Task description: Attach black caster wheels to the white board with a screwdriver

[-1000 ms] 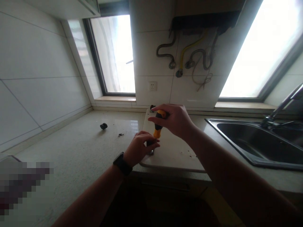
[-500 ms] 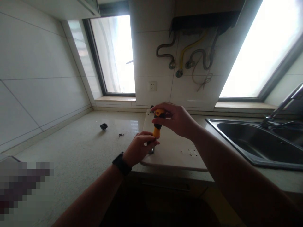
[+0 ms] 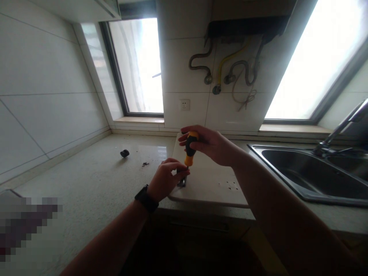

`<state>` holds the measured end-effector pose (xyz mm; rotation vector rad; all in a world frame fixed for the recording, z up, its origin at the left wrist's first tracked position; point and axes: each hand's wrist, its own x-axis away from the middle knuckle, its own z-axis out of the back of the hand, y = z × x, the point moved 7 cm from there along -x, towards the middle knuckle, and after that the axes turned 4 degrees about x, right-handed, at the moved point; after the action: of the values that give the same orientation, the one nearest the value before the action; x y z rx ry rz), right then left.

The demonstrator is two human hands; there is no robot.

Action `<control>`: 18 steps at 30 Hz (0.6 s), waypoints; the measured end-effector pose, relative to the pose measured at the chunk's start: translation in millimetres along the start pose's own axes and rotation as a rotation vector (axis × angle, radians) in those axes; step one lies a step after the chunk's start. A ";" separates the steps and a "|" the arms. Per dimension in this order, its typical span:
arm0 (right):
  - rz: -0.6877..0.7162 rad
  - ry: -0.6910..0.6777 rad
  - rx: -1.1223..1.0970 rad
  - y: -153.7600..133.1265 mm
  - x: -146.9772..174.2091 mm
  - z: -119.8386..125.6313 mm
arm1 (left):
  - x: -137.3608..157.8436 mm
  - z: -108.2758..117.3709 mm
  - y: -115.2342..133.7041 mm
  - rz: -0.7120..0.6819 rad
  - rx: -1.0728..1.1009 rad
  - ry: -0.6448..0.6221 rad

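Observation:
My right hand is wrapped round the yellow and black handle of a screwdriver, which points down and leans slightly. Its shaft meets the fingertips of my left hand, closed in a pinch low by the tip. What those fingers hold is hidden. Just under them a small shiny metal fitting sits on the left edge of a white panel. Several small holes show in the panel's right part. A black watch is on my left wrist.
On the counter to the left lie a small black piece and a few dark bits like screws. A steel sink with a tap is at the right. Hoses hang on the wall above a socket.
My right hand's fingers have loosened and spread on the screwdriver handle, which shows more now. The left hand stays at the tip, with a little more of the metal fitting visible.

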<state>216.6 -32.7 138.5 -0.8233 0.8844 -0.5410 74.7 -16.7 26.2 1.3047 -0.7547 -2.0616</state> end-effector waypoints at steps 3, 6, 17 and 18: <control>-0.009 0.195 0.149 -0.6 -0.2 7.5 | 0.2 -1.0 3.7 -0.016 -0.018 -0.023; 0.063 0.374 0.385 -8.4 2.4 6.6 | 1.3 -0.9 2.3 0.014 -0.026 -0.002; 0.019 -0.046 -0.182 -3.4 0.1 -6.8 | 3.4 -2.3 0.8 0.013 -0.015 0.029; 0.009 -0.051 -0.202 -2.9 -0.5 -6.1 | 3.0 -1.7 1.2 0.015 -0.012 0.030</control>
<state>210.9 -36.5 138.8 -1.0113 0.9056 -0.4251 75.4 -20.0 24.6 1.3163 -0.7353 -2.0271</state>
